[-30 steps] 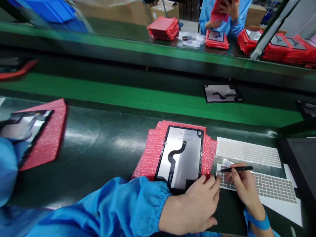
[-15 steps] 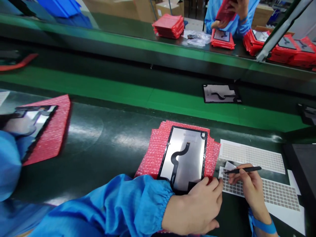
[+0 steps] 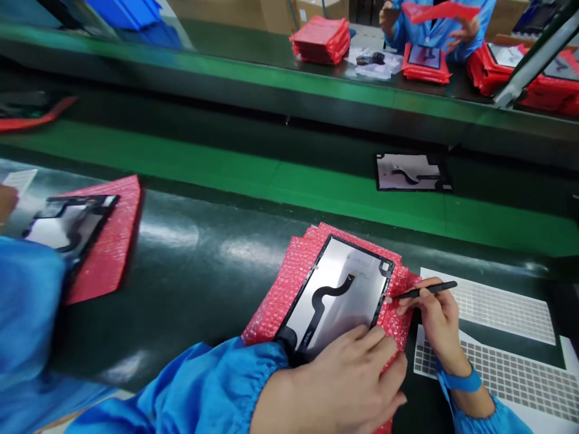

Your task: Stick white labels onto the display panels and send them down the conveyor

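Observation:
A tablet screen panel (image 3: 335, 307) with a silver back, black frame and curved black flex cable lies on a stack of red bubble-wrap bags (image 3: 275, 289). My left hand (image 3: 344, 374) rests over the panel's lower right part, fingers stretched out and lying against it; part of the panel is hidden beneath. In my right hand (image 3: 436, 310) are black tweezers (image 3: 423, 291), pinched between thumb and fingers. Their tip is by the panel's right edge, with a small pale piece at it. Right of the bags lie a sheet of small grey stickers (image 3: 520, 374) and a second sticker sheet (image 3: 506, 304).
Another panel (image 3: 409, 172) lies on the green strip beyond the bench. At left, a co-worker's sleeve (image 3: 27, 313) is beside a panel on a red bag (image 3: 122, 241). Across, another person's hands (image 3: 465, 30) hold red wrap above stacked panels; a red bag stack (image 3: 321, 39) stands nearby.
My right hand has carried the tweezers from the sticker sheet left to the panel's right edge. My left hand still lies on the panel. The person across has spread the red wrap.

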Tool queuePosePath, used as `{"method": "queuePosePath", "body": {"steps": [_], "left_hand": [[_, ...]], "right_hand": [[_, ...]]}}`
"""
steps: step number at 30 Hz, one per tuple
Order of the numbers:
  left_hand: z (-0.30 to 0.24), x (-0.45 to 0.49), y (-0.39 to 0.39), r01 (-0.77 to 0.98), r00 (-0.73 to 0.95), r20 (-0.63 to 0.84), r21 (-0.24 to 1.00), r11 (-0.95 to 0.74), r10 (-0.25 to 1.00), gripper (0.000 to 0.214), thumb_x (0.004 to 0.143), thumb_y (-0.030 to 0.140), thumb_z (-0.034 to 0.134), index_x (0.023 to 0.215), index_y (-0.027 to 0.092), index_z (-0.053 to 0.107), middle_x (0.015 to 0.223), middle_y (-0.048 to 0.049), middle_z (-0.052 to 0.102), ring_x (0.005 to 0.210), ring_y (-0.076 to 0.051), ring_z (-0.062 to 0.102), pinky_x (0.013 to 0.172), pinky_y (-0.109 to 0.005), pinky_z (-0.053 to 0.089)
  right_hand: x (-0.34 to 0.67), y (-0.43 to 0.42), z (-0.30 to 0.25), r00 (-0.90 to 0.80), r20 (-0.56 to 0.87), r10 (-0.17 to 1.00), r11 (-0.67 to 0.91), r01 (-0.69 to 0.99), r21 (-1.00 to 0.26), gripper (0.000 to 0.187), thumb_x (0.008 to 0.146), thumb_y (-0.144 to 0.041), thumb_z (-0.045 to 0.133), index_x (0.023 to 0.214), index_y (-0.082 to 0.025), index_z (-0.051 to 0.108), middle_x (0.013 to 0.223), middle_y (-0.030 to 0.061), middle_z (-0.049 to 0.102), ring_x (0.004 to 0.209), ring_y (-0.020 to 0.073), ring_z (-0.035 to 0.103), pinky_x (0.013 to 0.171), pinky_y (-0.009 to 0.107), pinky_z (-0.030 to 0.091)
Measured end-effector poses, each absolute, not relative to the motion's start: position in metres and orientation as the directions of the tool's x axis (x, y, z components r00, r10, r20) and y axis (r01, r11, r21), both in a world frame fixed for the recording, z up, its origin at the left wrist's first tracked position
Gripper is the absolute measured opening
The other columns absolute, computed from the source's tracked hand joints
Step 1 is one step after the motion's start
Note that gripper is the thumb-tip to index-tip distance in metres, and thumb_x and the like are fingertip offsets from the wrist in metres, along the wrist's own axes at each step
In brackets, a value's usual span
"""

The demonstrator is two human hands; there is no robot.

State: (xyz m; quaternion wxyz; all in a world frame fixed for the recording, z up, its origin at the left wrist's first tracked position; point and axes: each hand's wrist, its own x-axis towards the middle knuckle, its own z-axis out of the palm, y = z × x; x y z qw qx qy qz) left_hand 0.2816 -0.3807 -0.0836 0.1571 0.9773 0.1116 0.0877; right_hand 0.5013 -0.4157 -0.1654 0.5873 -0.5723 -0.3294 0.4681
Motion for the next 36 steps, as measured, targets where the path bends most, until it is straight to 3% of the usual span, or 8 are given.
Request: {"method": "queuePosePath", "body": {"steps": [3, 6, 9, 15, 20, 24, 29, 36], "left_hand": [[-0.084, 0.260, -0.368, 0.269, 0.958, 0.010, 0.312, -0.911, 0.287, 0.053, 0.101, 0.052, 0.062, 0.135, 0.011, 0.061, 0.126, -0.0136, 0.068, 0.120, -0.030, 0.060, 0.102, -0.043, 0.050], [-0.100, 0.239, -0.363, 0.286, 0.958, -0.076, 0.313, -0.906, 0.276, 0.090, 0.086, 0.065, 0.077, 0.153, 0.012, 0.048, 0.159, -0.0191, 0.049, 0.150, -0.036, 0.040, 0.119, -0.050, 0.041], [-0.121, 0.234, -0.370, 0.286, 0.958, -0.058, 0.254, -0.924, 0.281, 0.099, 0.083, 0.074, 0.073, 0.156, 0.013, 0.045, 0.168, -0.0190, 0.039, 0.154, -0.037, 0.035, 0.122, -0.052, 0.038], [-0.126, 0.261, -0.388, 0.340, 0.936, 0.060, 0.109, -0.934, 0.348, 0.092, 0.094, 0.076, 0.057, 0.153, 0.006, 0.049, 0.164, -0.0263, 0.043, 0.149, -0.041, 0.043, 0.116, -0.052, 0.041], [-0.111, 0.269, -0.387, 0.343, 0.927, 0.090, 0.193, -0.919, 0.364, 0.071, 0.103, 0.065, 0.047, 0.142, 0.007, 0.058, 0.148, -0.0233, 0.059, 0.137, -0.039, 0.054, 0.110, -0.048, 0.047], [-0.112, 0.273, -0.390, 0.364, 0.927, -0.017, 0.266, -0.892, 0.374, 0.063, 0.108, 0.055, 0.037, 0.146, 0.007, 0.053, 0.129, -0.0202, 0.067, 0.116, -0.036, 0.063, 0.096, -0.048, 0.056], [-0.113, 0.280, -0.388, 0.393, 0.919, -0.156, 0.282, -0.875, 0.362, 0.066, 0.109, 0.049, 0.035, 0.155, 0.003, 0.041, 0.131, -0.0242, 0.063, 0.118, -0.039, 0.060, 0.093, -0.050, 0.059], [-0.109, 0.285, -0.378, 0.379, 0.923, -0.196, 0.301, -0.875, 0.332, 0.069, 0.109, 0.050, 0.035, 0.156, -0.001, 0.039, 0.128, -0.0244, 0.064, 0.111, -0.037, 0.062, 0.093, -0.051, 0.060]], "right_hand": [[0.502, -0.417, -0.169, 0.362, -0.146, 0.921, -0.069, -0.218, -0.974, 0.017, 0.100, -0.040, 0.067, 0.099, -0.023, 0.063, 0.072, 0.0019, 0.078, 0.055, 0.0223, 0.074, 0.058, 0.035, 0.061], [0.503, -0.419, -0.171, 0.355, -0.140, 0.924, -0.052, -0.248, -0.967, 0.014, 0.103, -0.037, 0.063, 0.099, -0.024, 0.062, 0.072, 0.0017, 0.077, 0.055, 0.0212, 0.073, 0.058, 0.034, 0.059], [0.503, -0.421, -0.172, 0.355, -0.137, 0.925, -0.045, -0.257, -0.965, 0.013, 0.104, -0.036, 0.062, 0.100, -0.024, 0.063, 0.073, 0.0017, 0.078, 0.056, 0.0207, 0.074, 0.058, 0.032, 0.059], [0.501, -0.427, -0.170, 0.385, -0.158, 0.909, -0.061, -0.253, -0.966, 0.015, 0.100, -0.038, 0.069, 0.102, -0.024, 0.064, 0.073, 0.0016, 0.079, 0.057, 0.0221, 0.076, 0.059, 0.032, 0.061], [0.498, -0.428, -0.169, 0.361, -0.141, 0.922, -0.058, -0.231, -0.971, 0.017, 0.101, -0.039, 0.069, 0.102, -0.024, 0.063, 0.074, 0.0017, 0.079, 0.057, 0.0215, 0.076, 0.055, 0.031, 0.061], [0.498, -0.429, -0.173, 0.337, -0.128, 0.933, -0.052, -0.228, -0.972, 0.015, 0.103, -0.038, 0.067, 0.103, -0.024, 0.062, 0.075, 0.0016, 0.079, 0.057, 0.0204, 0.076, 0.054, 0.030, 0.061], [0.498, -0.431, -0.178, 0.339, -0.103, 0.935, -0.032, -0.208, -0.978, 0.015, 0.103, -0.037, 0.067, 0.105, -0.024, 0.062, 0.075, 0.0019, 0.079, 0.056, 0.0196, 0.075, 0.057, 0.031, 0.063], [0.499, -0.428, -0.177, 0.316, -0.117, 0.941, -0.047, -0.221, -0.974, 0.012, 0.104, -0.036, 0.065, 0.105, -0.024, 0.063, 0.078, 0.0021, 0.078, 0.061, 0.0195, 0.076, 0.061, 0.031, 0.063]]}}
